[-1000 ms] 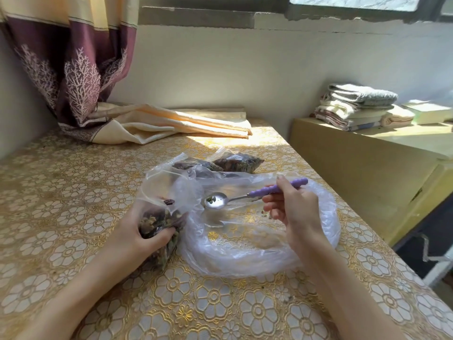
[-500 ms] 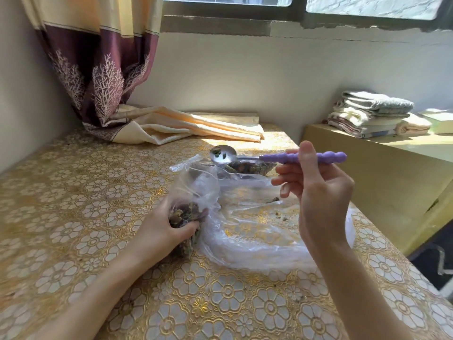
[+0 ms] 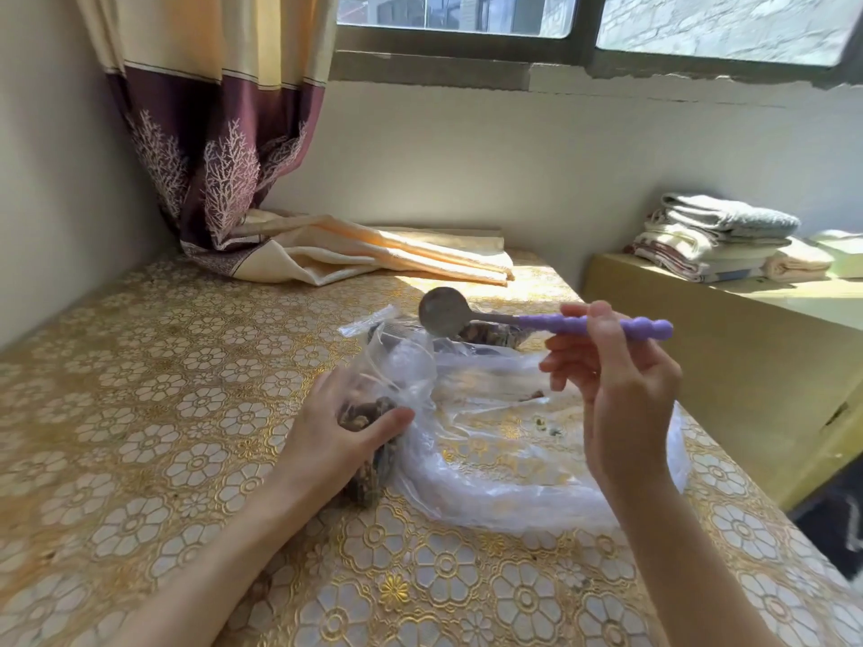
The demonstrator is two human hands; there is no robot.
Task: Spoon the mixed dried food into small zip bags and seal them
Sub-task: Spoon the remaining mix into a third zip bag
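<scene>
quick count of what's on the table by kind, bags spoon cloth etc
small zip bags with dried food: 2, one gripped by the left hand, one lying behind the spoon
large clear plastic bag: 1
spoon, purple handle, held above the table by the right hand: 1
curtain end lying on the table: 1
total: 5

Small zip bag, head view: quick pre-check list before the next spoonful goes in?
1. Small zip bag held: ok, left hand grips it around the food.
2. Bag mouth open under the spoon: cannot tell, the clear film hides the opening.
3. Spoon secure: ok, right hand pinches the purple handle.
4. Spoon loaded: not ok, the bowl is turned on its side and shows no food.
5. Supply left: ok, a few bits lie on the big clear bag.
6. Room in the bag: ok, clear film stands above the food.
</scene>
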